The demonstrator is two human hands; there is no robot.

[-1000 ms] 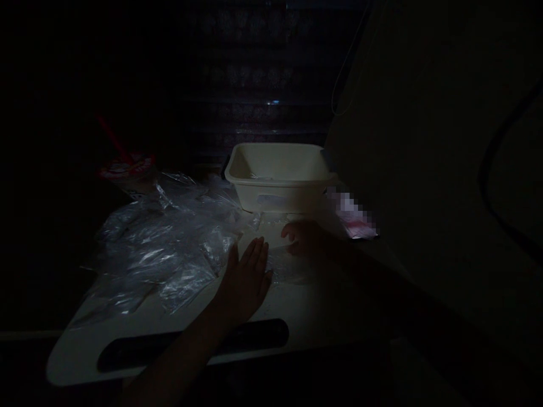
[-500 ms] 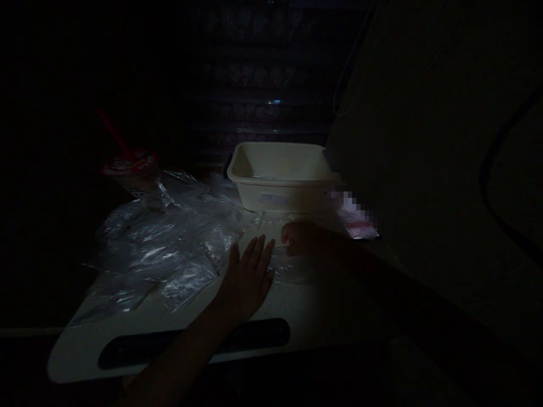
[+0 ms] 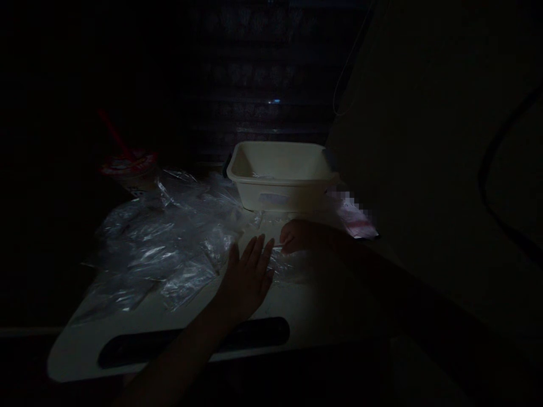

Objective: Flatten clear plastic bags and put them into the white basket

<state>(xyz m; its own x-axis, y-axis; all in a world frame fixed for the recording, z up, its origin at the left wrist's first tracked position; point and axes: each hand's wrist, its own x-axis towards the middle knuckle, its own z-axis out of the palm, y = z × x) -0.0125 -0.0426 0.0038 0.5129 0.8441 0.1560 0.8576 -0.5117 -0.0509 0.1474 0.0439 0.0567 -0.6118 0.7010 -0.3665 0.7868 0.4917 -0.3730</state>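
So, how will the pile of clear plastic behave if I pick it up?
The pile of clear plastic looks thin and creased, so probably floppy. It seems to be see-through film, so likely light. Its shiny surface may feel slippery.

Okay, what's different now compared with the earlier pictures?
The right hand's fingers have closed from a loose curl, apparently pinching the clear film. The left hand's fingers have spread slightly rightward. The bin, plastic heap and cup stayed put.
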